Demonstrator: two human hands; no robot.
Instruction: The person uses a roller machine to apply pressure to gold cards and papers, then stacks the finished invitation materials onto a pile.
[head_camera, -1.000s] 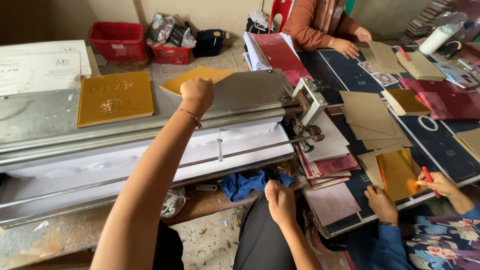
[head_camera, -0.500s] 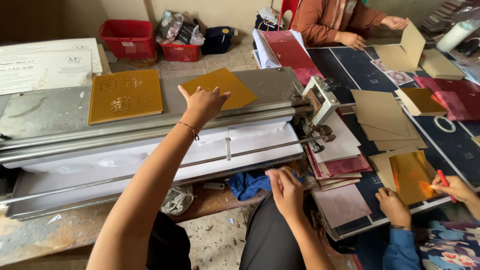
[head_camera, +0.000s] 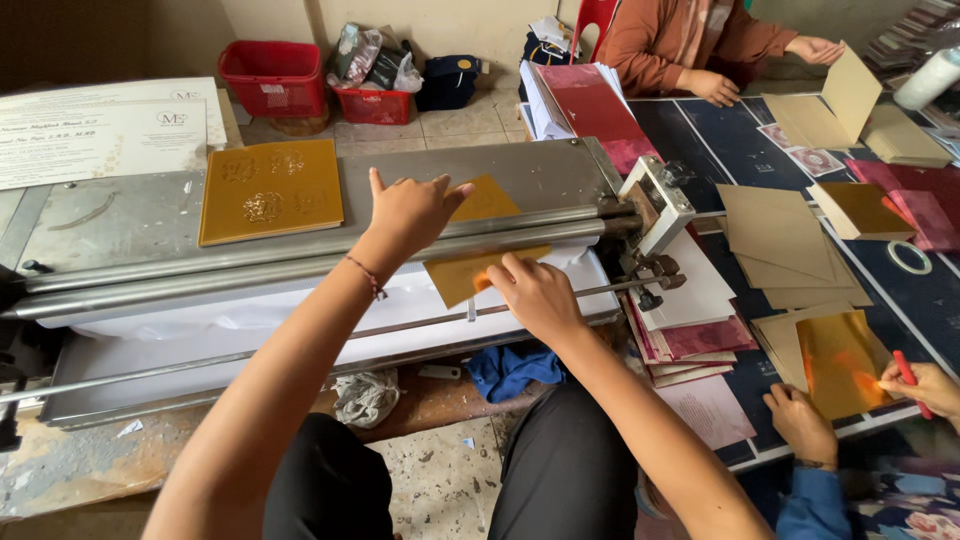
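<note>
Gold card (head_camera: 470, 268) lies across roller (head_camera: 300, 262) of metal machine (head_camera: 560, 170), near its right end. Left hand (head_camera: 410, 208) flat on card's far part, fingers spread, gripping nothing. Right hand (head_camera: 537, 292) pinches card's near edge below roller. Embossed gold sheet (head_camera: 270, 190) on machine bed, well left. Blue cloth (head_camera: 510, 368) under machine.

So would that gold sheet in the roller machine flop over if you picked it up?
Probably a little. The gold square sheet looks thin like card, so it may bend yet spring back. It seems light: the right hand pinches just its lower edge while the left hand rests on top. Its shiny face might feel slippery.
</note>
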